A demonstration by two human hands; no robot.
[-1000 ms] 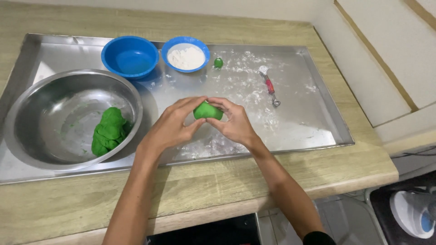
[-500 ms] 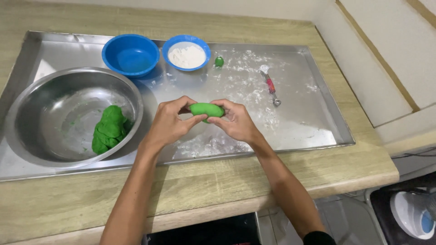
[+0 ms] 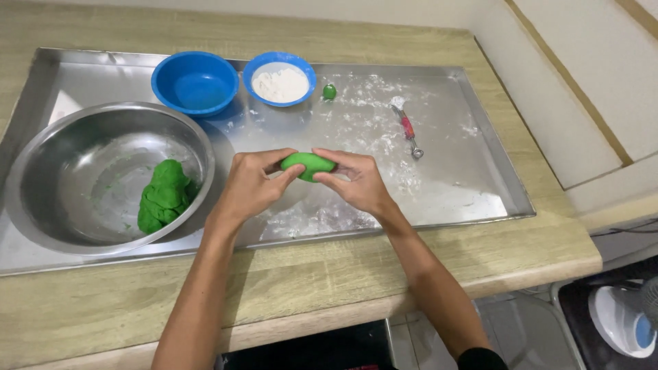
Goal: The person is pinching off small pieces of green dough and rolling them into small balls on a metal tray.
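Above the floured steel tray (image 3: 480, 171), my left hand (image 3: 252, 183) and my right hand (image 3: 353, 179) pinch a green dough piece (image 3: 308, 164) between their fingertips. The piece is a short oval log, held level. A bigger lump of green dough (image 3: 163, 195) lies in the large steel bowl (image 3: 41, 199) to the left. A small green dough ball (image 3: 330, 91) rests on the tray at the back.
At the back of the tray stand a blue bowl (image 3: 195, 81) and a smaller blue bowl of white flour (image 3: 279, 82). A red-handled small tool (image 3: 408, 130) lies at the right in scattered flour. The tray sits on a wooden counter (image 3: 308, 274).
The dough piece went from a rounded lump to a stretched oval log between my fingers. My hands have stayed in about the same place.
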